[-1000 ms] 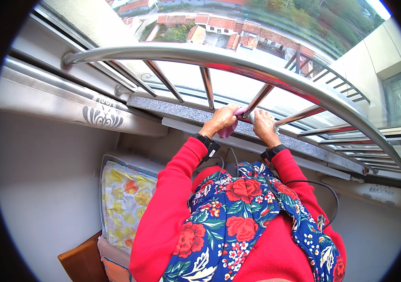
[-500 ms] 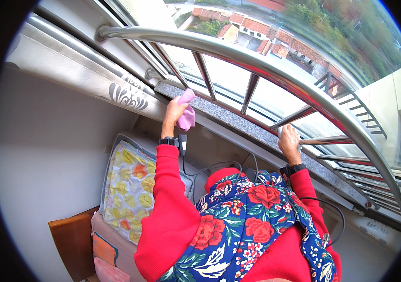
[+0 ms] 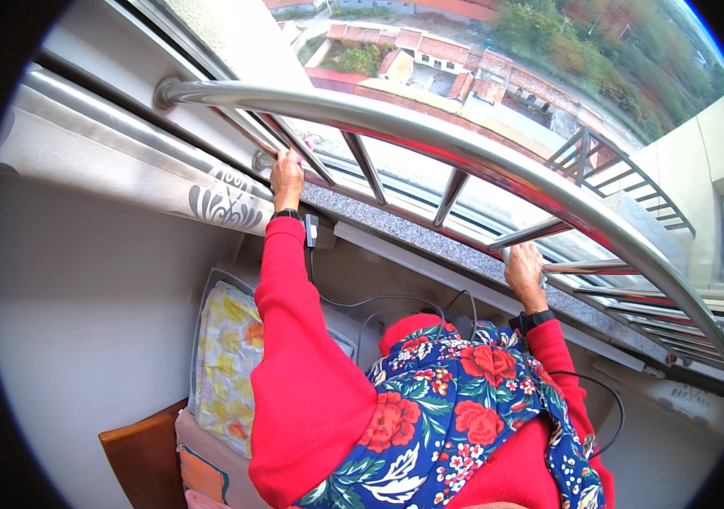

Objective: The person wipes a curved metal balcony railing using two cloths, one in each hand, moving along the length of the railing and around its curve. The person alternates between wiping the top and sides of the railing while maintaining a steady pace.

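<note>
My left hand (image 3: 286,181) is up at the left end of the steel window railing (image 3: 362,109), closed on a pink cloth. Only small bits of the pink cloth (image 3: 300,158) show past the fingers, by the lower rail and the first bars; the hand hides the rest. Further right, my right hand (image 3: 526,270) is wrapped round the lower part of the railing, just above the speckled stone sill (image 3: 413,227). A bit of something pale shows at its finger edge, too small to name.
A white patterned curtain (image 3: 125,165) hangs at the left. Below it are yellow-flowered bedding (image 3: 225,356) and a brown wooden board (image 3: 143,450). A black cable (image 3: 612,394) loops near my right arm. Beyond the glass, roofs and trees lie far below.
My left hand has moved up and left with the pink cloth, from over the sill to the railing's left end. My right hand keeps its place on the railing.
</note>
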Available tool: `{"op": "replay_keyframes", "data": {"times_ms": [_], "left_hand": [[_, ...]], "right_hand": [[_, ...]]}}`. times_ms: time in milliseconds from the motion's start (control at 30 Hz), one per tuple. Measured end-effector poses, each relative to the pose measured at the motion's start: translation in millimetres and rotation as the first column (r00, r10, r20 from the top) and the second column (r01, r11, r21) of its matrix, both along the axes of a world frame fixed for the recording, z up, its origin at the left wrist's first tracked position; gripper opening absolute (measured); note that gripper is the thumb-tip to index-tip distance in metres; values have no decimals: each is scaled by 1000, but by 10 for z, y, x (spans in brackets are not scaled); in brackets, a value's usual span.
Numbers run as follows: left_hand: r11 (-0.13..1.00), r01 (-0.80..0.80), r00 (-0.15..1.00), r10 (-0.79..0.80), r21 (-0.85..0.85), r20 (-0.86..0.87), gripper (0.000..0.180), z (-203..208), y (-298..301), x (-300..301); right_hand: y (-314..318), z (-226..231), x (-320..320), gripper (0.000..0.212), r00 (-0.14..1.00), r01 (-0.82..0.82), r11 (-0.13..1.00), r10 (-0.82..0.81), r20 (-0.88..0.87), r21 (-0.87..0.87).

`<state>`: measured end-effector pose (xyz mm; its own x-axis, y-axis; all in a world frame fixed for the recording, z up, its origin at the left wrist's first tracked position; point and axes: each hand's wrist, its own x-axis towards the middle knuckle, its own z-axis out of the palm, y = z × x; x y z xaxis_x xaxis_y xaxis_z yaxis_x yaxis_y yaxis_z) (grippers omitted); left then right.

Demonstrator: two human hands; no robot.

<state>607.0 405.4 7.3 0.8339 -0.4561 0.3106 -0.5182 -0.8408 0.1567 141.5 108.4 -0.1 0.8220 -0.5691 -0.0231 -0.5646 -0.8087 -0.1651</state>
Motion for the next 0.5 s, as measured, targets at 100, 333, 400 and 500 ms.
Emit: {"op": "replay_keyframes", "data": {"times_ms": [100, 333, 400, 500], "left_hand": [[993, 6, 993, 9, 121, -118, 15, -90, -37, -14], [982, 113, 819, -178, -150, -546, 32, -260, -124, 73], [920, 3, 637, -303, -391, -709, 18, -334, -90, 96], [795, -90, 721, -364, -600, -590, 37, -420, 146, -164]], "right_hand": [[-3, 3, -2, 45, 1000, -9, 1000, 9, 11, -9], [-16, 4, 12, 47, 999, 7, 1000, -6, -37, 14], [-14, 15, 9, 47, 1000, 4, 1000, -3, -24, 29], [-6, 29, 3, 47, 1000, -9, 1000, 9, 23, 6]]}}
